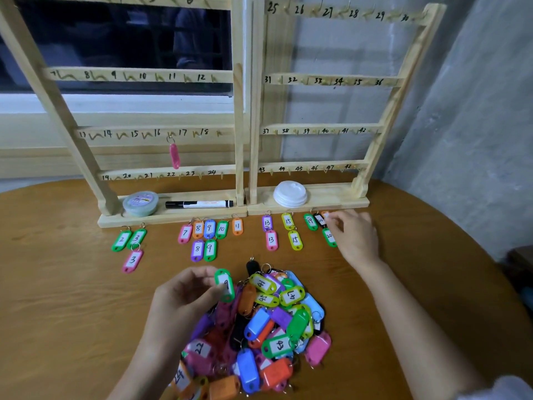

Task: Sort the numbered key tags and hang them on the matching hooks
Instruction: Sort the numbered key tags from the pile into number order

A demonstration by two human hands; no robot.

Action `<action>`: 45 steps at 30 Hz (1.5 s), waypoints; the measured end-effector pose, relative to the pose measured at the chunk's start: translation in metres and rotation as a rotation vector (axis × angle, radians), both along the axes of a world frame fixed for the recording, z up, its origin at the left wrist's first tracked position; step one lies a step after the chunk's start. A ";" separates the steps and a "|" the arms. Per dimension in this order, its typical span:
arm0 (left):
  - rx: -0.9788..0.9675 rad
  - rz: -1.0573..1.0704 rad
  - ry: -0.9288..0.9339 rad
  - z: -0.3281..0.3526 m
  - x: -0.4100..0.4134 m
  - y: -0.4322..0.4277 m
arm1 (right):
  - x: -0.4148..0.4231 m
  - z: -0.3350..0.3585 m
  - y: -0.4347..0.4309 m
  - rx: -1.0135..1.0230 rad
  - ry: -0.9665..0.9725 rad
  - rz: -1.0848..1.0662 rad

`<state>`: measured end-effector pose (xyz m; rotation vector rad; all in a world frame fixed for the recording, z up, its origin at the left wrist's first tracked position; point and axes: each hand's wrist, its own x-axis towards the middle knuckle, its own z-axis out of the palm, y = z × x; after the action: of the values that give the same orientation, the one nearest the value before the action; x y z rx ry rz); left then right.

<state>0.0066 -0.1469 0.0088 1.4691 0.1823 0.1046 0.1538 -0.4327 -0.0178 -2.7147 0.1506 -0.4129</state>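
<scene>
Piled key tags [277, 327] lie beside left hand [184, 295] pinching a green tag [225, 285].

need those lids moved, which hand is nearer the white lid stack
Right. The right hand is in front and right of the white lid stack; the left hand holds a green tag over the pile, farther off.

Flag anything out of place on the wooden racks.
One pink plastic key tag hangs alone by the 16 mark on the left wooden rack, turned edge-on, so its number cannot be read. Nothing looks spilled or damaged.
</scene>
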 end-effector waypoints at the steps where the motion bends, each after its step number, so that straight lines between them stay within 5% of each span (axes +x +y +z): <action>1: 0.004 0.000 0.003 0.000 0.000 -0.001 | -0.005 -0.003 -0.004 -0.044 0.027 0.011; 17: 0.014 -0.047 0.021 0.000 -0.003 -0.007 | -0.015 -0.010 -0.011 -0.215 0.143 -0.010; 24: 0.023 -0.061 0.014 -0.001 -0.003 -0.007 | -0.024 -0.010 0.024 -0.292 0.088 0.252; 45: -0.007 -0.049 0.009 -0.002 -0.007 -0.005 | -0.063 -0.019 -0.012 -0.260 0.065 0.039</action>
<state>-0.0006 -0.1519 0.0068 1.4662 0.1531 0.0576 0.0908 -0.4446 -0.0369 -2.9829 0.0656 -0.3550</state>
